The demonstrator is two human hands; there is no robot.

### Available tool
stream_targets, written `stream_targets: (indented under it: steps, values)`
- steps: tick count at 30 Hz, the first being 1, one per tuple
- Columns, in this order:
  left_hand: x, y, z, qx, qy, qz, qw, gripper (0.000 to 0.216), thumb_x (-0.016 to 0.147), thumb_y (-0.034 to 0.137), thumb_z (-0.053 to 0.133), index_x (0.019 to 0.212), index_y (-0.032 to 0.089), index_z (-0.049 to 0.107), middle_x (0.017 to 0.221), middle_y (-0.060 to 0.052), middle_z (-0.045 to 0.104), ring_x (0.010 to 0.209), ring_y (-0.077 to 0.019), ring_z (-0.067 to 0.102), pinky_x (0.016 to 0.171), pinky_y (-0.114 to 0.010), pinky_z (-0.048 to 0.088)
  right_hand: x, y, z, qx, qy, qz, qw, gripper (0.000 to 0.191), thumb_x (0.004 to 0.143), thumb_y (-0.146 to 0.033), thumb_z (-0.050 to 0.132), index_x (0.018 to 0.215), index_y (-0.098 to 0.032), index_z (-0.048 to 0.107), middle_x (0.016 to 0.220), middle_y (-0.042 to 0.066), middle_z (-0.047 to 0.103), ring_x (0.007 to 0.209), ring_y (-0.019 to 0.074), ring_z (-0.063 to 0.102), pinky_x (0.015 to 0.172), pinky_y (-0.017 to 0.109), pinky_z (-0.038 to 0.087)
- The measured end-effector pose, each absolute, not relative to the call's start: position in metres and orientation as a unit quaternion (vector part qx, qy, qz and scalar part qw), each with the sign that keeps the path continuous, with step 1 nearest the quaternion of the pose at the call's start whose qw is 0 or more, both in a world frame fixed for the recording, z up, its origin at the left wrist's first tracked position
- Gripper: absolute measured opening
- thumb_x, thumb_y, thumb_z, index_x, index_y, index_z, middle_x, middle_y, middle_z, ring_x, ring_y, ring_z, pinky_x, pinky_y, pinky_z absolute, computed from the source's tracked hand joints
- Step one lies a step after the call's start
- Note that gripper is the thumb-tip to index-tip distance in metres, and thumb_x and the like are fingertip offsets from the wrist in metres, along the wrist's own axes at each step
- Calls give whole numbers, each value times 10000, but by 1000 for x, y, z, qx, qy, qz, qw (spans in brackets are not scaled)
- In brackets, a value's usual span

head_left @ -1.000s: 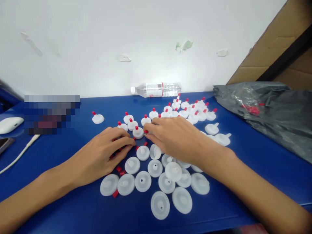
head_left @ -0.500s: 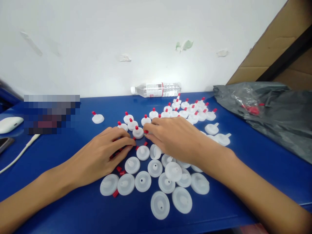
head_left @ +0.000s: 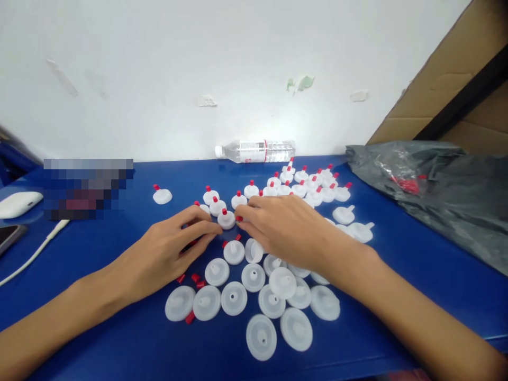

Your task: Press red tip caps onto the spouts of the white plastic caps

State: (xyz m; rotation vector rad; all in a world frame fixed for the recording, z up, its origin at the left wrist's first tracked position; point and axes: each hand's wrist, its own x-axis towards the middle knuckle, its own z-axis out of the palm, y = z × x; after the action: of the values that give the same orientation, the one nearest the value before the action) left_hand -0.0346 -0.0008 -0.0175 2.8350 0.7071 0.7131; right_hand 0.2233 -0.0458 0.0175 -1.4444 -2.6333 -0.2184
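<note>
Both my hands rest on a blue table (head_left: 99, 328) among white plastic discs with small spouts. My left hand (head_left: 174, 248) lies palm down over several loose red caps (head_left: 194, 278), fingertips pinched beside a capped disc (head_left: 226, 219). My right hand (head_left: 283, 225) reaches in from the right, its fingertips pinching a red cap (head_left: 239, 218) next to that same disc. Uncapped white discs (head_left: 262, 296) lie in a cluster below my hands. Discs fitted with red caps (head_left: 305, 182) lie beyond my hands, toward the wall.
A clear water bottle (head_left: 256, 151) lies on its side against the white wall. A grey plastic bag (head_left: 436, 190) with red pieces inside lies at the right, under cardboard. At the left lie a white device (head_left: 18, 203), a phone corner (head_left: 10, 235) and a white cable (head_left: 35, 248).
Both hands stay in almost the same place at the capped disc. The view has shifted slightly, so everything sits a little lower in the picture.
</note>
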Motion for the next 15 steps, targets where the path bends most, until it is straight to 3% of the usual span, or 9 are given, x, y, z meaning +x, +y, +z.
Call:
stream_targets:
  steps: [3, 7, 15]
  values:
    - [-35, 0, -18, 937, 230, 257, 60, 212, 1100, 156, 536, 1225, 238, 686, 1166, -24, 665, 894, -110, 696, 795, -217, 546, 222, -44, 15, -470, -875, -82, 79, 197, 1103, -236, 531, 1007, -200, 700, 858, 15, 679, 618, 138, 526, 545, 327, 216]
    - [-35, 1, -16, 931, 219, 287, 46, 193, 1086, 149, 574, 1194, 239, 706, 1161, -19, 686, 940, -118, 718, 852, -214, 570, 220, -43, 15, -461, -874, -109, 111, 201, 1053, -124, 586, 1139, -234, 730, 1052, 44, 711, 721, 142, 599, 626, 324, 308]
    - [-35, -4, -10, 908, 227, 352, -14, 172, 1065, 179, 626, 1150, 260, 751, 1121, -9, 760, 939, -148, 775, 838, -220, 612, 220, -44, 21, -474, -858, -103, 167, 196, 1079, -173, 595, 1156, -246, 759, 1248, 62, 698, 869, 153, 651, 735, 317, 410]
